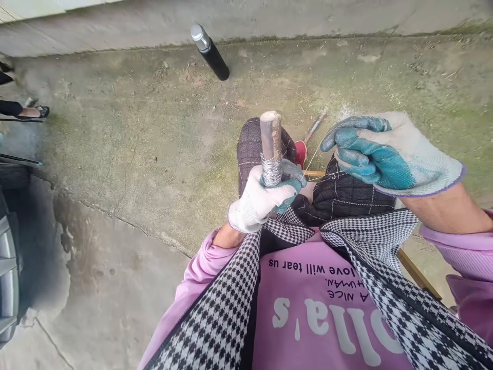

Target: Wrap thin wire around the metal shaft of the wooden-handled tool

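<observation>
Where the pink shirt (308, 288) comes nearest, the loose flaps of a houndstooth garment (215, 308) hang open on both sides of it, and a wooden bar (419, 272) shows past the right flap. Just beyond, the gloved left hand (260, 198) is wrapped around a short stick (271, 136), which stands nearly upright above the lap, its cut end on top. A coil of thin wire (271, 172) circles the stick at the grip; the glove hides most of the stick's lower part. From there a loose strand (314, 155) runs right to the gloved right hand (385, 149), whose fingers are curled narrow on it. Behind the hands, the checked trousers (350, 192) fill the space below the work, with a second wooden bar (314, 173) between the knees. Farther on, a red shoe (301, 152) is partly covered by a knee, and a rod (316, 127) lies beside it on the mossy concrete (154, 128). Well left are a wheel (7, 277) and, farther, another person's foot (33, 111) in a dark shoe. Farthest, a black bottle (215, 59) with a silver cap stands near the wall (288, 18), clear of both hands.
</observation>
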{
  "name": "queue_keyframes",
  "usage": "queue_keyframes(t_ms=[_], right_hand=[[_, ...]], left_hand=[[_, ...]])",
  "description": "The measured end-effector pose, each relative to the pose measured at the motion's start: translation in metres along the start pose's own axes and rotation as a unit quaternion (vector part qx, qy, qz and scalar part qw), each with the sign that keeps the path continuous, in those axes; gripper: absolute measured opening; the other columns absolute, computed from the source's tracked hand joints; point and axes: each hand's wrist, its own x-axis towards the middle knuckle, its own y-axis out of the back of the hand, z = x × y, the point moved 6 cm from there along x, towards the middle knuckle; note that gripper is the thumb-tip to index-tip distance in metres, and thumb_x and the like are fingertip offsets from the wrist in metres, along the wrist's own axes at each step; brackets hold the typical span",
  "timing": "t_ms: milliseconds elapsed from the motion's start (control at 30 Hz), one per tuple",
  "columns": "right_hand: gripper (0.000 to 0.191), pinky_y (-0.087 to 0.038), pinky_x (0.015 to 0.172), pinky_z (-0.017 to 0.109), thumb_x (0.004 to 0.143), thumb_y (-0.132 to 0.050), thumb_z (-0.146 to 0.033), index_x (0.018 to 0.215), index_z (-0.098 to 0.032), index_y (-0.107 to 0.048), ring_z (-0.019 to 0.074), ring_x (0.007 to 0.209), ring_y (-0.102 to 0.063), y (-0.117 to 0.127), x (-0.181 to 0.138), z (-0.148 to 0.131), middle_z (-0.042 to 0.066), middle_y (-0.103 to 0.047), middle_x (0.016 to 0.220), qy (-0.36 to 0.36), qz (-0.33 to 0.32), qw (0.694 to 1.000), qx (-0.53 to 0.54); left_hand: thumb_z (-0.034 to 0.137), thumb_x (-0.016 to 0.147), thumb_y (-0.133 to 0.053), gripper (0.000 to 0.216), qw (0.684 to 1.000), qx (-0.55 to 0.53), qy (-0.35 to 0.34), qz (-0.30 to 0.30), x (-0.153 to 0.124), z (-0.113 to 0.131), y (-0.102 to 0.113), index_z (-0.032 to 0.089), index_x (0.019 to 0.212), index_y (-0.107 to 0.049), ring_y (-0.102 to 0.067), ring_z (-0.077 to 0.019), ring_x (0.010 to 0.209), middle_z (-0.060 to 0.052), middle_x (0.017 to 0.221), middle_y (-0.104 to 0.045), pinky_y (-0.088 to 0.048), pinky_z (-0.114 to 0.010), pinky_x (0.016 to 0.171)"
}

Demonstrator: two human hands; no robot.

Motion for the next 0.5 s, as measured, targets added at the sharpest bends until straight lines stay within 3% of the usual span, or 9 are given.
queue_keyframes(t_ms=[100, 167, 233, 333, 400, 500], right_hand=[[0.023, -0.027, 0.044, 0.024, 0.075, -0.096, -0.04, 0.077, -0.021, -0.082, 0.0091, 0.052, -0.045, 0.009, 0.004, -0.003, 0.0, -0.065, 0.061, 0.031, 0.024, 0.996, -0.077], [0.016, -0.041, 0.051, 0.028, 0.081, -0.09, -0.038, 0.079, -0.022, -0.087, 0.0131, 0.061, -0.058, 0.015, 0.004, -0.006, 0.004, -0.077, 0.072, 0.072, 0.032, 0.984, -0.157], [0.01, -0.057, 0.07, 0.033, 0.087, -0.087, -0.033, 0.085, -0.025, -0.092, 0.0191, 0.078, -0.073, 0.019, 0.004, -0.01, 0.006, -0.086, 0.086, 0.115, 0.035, 0.962, -0.243], [0.01, -0.065, 0.094, 0.042, 0.088, -0.086, -0.021, 0.089, -0.028, -0.093, 0.0256, 0.093, -0.082, 0.024, 0.008, -0.012, 0.005, -0.09, 0.095, 0.123, 0.036, 0.933, -0.337], [0.013, -0.066, 0.098, 0.043, 0.087, -0.087, -0.016, 0.088, -0.028, -0.093, 0.0266, 0.093, -0.082, 0.026, 0.014, -0.011, 0.004, -0.09, 0.094, 0.103, 0.032, 0.925, -0.364], [0.012, -0.066, 0.087, 0.038, 0.086, -0.093, -0.017, 0.082, -0.027, -0.088, 0.0243, 0.089, -0.079, 0.028, 0.025, -0.008, 0.003, -0.088, 0.089, 0.088, 0.015, 0.934, -0.347]], left_hand=[[0.034, 0.077, -0.092, 0.022, 1.0, -0.014, 0.005, 0.007, -0.002, 0.0, 0.002, 0.021, 0.087, -0.079, -0.051, -0.008, 0.048, 0.006, 0.063, -0.064, -0.043, -0.022, 0.046], [0.033, 0.075, -0.091, 0.021, 1.0, -0.013, 0.018, 0.008, -0.002, -0.003, 0.003, 0.021, 0.085, -0.077, -0.051, -0.008, 0.047, 0.005, 0.064, -0.066, -0.041, -0.021, 0.044], [0.033, 0.073, -0.09, 0.022, 1.0, -0.004, 0.025, 0.008, -0.003, -0.005, 0.002, 0.021, 0.085, -0.076, -0.051, -0.0077, 0.048, 0.004, 0.068, -0.069, -0.042, -0.021, 0.043], [0.034, 0.072, -0.089, 0.023, 0.999, 0.019, 0.023, 0.012, -0.004, -0.004, -0.001, 0.021, 0.087, -0.077, -0.055, -0.0088, 0.053, 0.004, 0.07, -0.07, -0.049, -0.022, 0.049], [0.033, 0.072, -0.089, 0.022, 0.999, 0.04, 0.014, 0.024, -0.005, -0.002, -0.001, 0.022, 0.086, -0.076, -0.061, -0.0106, 0.06, 0.004, 0.071, -0.07, -0.055, -0.023, 0.057], [0.033, 0.07, -0.087, 0.021, 0.998, 0.051, 0.019, 0.034, -0.003, -0.003, -0.002, 0.022, 0.085, -0.077, -0.062, -0.0115, 0.063, 0.003, 0.071, -0.071, -0.054, -0.024, 0.058]])
